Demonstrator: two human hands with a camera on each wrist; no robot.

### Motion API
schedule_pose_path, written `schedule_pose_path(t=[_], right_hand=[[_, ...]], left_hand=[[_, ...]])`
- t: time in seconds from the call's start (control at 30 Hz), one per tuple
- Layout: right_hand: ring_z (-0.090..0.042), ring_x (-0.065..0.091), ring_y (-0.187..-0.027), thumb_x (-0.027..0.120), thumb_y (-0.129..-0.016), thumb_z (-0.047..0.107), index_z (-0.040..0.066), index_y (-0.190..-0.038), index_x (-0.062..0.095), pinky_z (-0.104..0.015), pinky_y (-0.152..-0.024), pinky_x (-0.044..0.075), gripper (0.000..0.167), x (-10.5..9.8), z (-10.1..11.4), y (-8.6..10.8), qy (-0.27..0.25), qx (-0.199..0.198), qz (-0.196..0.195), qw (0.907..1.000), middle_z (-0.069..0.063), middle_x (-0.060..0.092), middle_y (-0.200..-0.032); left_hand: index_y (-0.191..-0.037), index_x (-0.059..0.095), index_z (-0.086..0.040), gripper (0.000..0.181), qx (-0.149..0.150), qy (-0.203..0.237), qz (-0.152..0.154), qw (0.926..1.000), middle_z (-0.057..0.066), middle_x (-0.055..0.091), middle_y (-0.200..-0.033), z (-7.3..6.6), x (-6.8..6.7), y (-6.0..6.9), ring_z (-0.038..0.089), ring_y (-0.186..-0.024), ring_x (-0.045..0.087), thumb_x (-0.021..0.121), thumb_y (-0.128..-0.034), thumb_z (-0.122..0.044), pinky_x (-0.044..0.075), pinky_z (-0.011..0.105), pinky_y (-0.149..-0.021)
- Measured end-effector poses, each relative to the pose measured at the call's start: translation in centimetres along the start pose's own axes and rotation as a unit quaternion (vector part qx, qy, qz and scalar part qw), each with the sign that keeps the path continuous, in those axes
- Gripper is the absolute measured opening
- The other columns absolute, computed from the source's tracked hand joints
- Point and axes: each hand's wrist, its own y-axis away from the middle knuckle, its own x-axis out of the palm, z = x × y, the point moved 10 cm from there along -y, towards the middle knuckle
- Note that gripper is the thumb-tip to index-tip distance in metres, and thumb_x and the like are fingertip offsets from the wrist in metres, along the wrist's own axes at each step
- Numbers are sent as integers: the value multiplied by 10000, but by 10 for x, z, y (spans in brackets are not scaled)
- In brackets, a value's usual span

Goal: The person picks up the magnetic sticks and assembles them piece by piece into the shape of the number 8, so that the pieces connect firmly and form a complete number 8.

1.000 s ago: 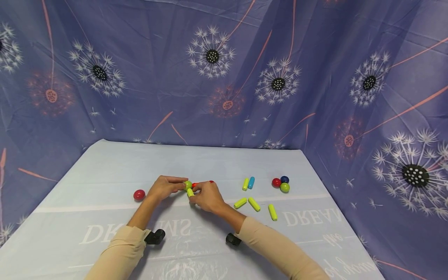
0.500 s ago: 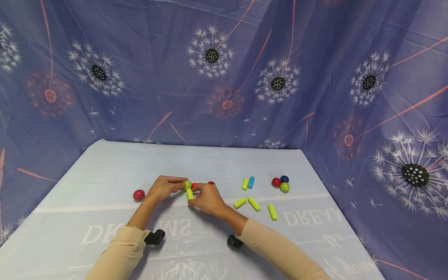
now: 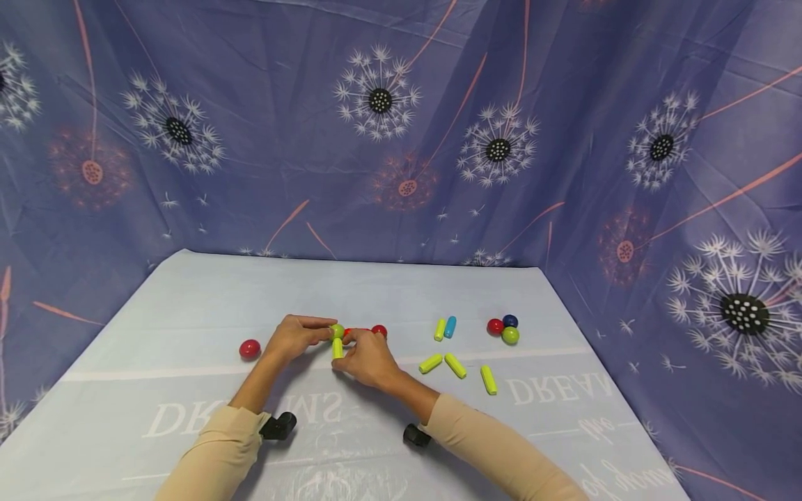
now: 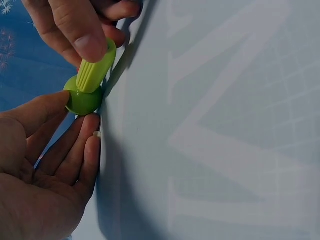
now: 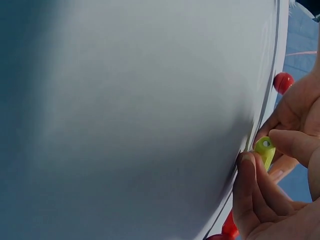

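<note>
My left hand (image 3: 296, 338) pinches a green ball (image 3: 337, 331) between thumb and fingertips, seen closely in the left wrist view, where the green ball (image 4: 82, 100) sits low against the tabletop. A short ribbed yellow-green stick (image 3: 337, 348) is gripped by my right hand (image 3: 370, 358). In the left wrist view one end of the yellow-green stick (image 4: 96, 70) meets the ball; whether it is fixed there I cannot tell. Its other end shows a small pale spot in the right wrist view. Behind the right hand, a red stick (image 3: 356, 331) and a red ball (image 3: 379, 330) are partly hidden.
A lone red ball (image 3: 250, 349) lies left of my left hand. Right of my right hand lie several yellow-green sticks (image 3: 454, 365) and a blue stick (image 3: 450, 327). Farther right, red, dark blue (image 3: 510, 321) and green balls cluster together. Patterned cloth hangs behind the white-covered table (image 3: 351, 285).
The yellow-green stick has swung from a slant to pointing straight toward me from the green ball. My right hand has shifted slightly left, uncovering more of the red stick and ball.
</note>
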Motion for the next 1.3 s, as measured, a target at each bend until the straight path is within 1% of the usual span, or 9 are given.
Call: schedule_pose_path(t=[0.33, 0.9, 1.03, 1.17, 1.3], right_hand=[[-16, 666, -668, 861, -792, 246, 2, -1131, 685, -200, -600, 520, 454, 2, 0, -1, -77, 37, -58, 9999, -7, 775, -804], [-26, 689, -714, 867, -785, 263, 16, -1115, 686, -208, -646, 532, 450, 3, 1, -2, 79, 1, -151, 9999, -5, 775, -822], [-25, 691, -714, 869, -787, 263, 13, -1124, 681, -205, -639, 531, 460, 3, 1, -1, 70, 36, -104, 9999, -16, 779, -840], [-27, 669, -660, 866, -793, 275, 12, -1150, 681, -213, -598, 519, 480, -1, 1, -3, -1, 133, 12, 9999, -24, 777, -874], [-42, 629, -608, 850, -817, 287, 25, -1149, 692, -225, -564, 496, 452, -12, 5, -7, 29, 45, 48, 10000, 26, 741, -804]], left_hand=[[-1215, 757, -129, 316, 38, 15, -46, 10000, 101, 726, -1248, -1, 0, -1, 205, -1015, 694, 733, -929, -262, 486, 260, -765], [-1217, 752, -108, 317, 86, 35, -72, 9999, 106, 723, -1251, -3, -1, 1, 230, -1048, 698, 721, -937, -254, 517, 274, -807], [-1217, 752, -110, 319, 68, 39, -77, 9999, 107, 722, -1254, -2, 0, 1, 233, -1051, 701, 722, -937, -259, 517, 275, -808], [-1215, 755, -120, 319, 55, -15, -72, 10000, 107, 722, -1254, -3, -1, 2, 217, -1028, 693, 723, -937, -272, 500, 271, -782], [-1215, 758, -140, 319, 60, -165, -78, 9998, 108, 724, -1251, -3, -1, 2, 210, -994, 682, 726, -933, -286, 477, 269, -742]])
